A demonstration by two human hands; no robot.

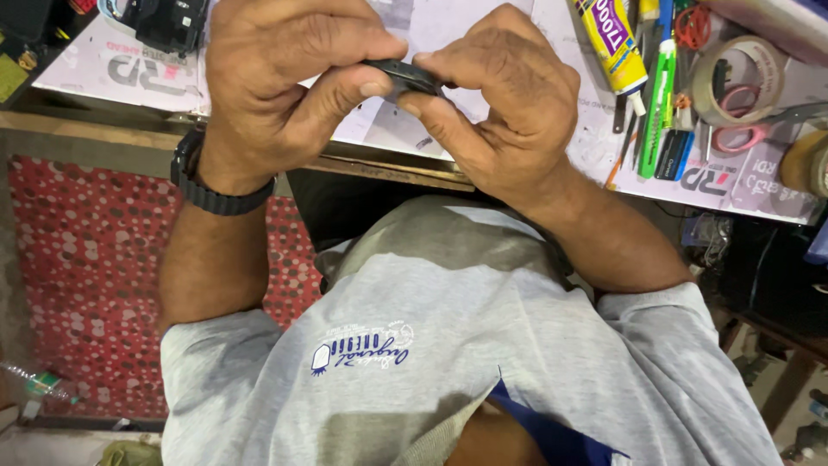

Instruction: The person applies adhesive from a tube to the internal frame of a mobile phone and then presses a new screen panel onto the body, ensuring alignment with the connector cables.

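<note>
A small flat black part (407, 76) is pinched between both my hands, close to my chest and above the edge of the workbench (535, 155). My left hand (285, 78) grips its left end between thumb and curled fingers; a black watch (207, 181) sits on that wrist. My right hand (509, 103) holds its right end with thumb and fingertips. Most of the part is hidden by my fingers.
On the bench to the right lie a yellow glue tube (611, 41), a green pen-like tool (661, 86), pink-handled scissors (742, 136) and a tape roll (740, 79). A black device (168, 22) sits at top left. Red dotted flooring (78, 276) lies below.
</note>
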